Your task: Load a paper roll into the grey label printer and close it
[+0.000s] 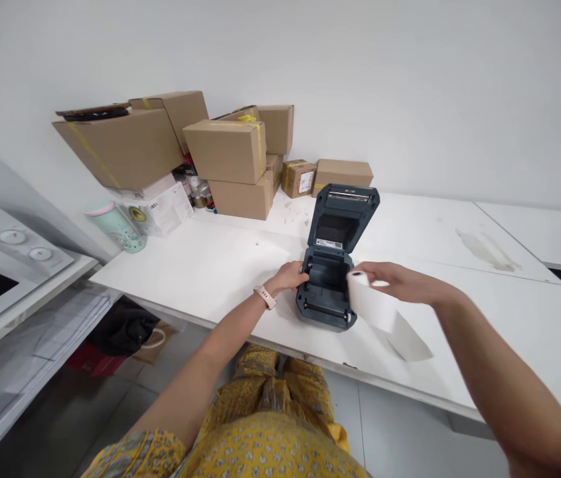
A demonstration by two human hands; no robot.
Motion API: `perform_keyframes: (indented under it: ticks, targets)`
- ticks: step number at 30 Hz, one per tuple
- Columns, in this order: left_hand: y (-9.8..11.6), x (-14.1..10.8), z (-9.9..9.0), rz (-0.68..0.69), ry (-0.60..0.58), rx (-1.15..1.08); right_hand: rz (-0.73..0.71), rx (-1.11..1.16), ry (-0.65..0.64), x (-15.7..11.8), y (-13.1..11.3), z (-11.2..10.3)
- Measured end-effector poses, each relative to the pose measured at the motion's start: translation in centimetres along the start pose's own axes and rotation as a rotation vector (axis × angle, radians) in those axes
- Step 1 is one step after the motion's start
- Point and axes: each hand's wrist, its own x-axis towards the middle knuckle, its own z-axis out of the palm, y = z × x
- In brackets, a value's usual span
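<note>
A dark grey label printer (pixel 327 282) stands on the white table with its lid raised and its roll bay bare inside. My left hand (pixel 289 276) is closed on the printer's left edge, thumb over the rim. In my right hand (pixel 390 279) is a white paper roll (pixel 360 284), held beside the printer's right wall. A loose strip of the paper (pixel 404 335) trails from the roll down to the right, over the table. Part of my right fingers is hidden behind the roll.
Cardboard boxes (pixel 228 153) are stacked at the back left, with smaller boxes (pixel 344 174) behind the printer. A mint tumbler (pixel 118 228) stands at the left, near a white microwave (pixel 16 252). The white table's (pixel 200 265) front edge runs close to my body.
</note>
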Motion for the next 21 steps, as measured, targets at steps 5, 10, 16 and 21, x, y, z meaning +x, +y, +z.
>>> perform_keyframes:
  ticks: [5, 10, 16, 21]
  targets:
    - [0.1, -0.3, 0.2, -0.053, 0.025, 0.048, -0.035, -0.235, -0.216, 8.4, -0.9, 3.5]
    - [0.4, -0.5, 0.2, -0.072, 0.045, 0.071, 0.049, -0.368, -0.227, 11.4, 0.6, 5.9]
    - [0.4, -0.7, 0.4, -0.101, 0.064, 0.073, 0.095, -0.325, -0.202, 11.9, 1.0, 6.3]
    - [0.4, -1.0, 0.9, -0.123, 0.176, 0.082, 0.095, -0.254, -0.205, 12.3, 1.1, 6.3]
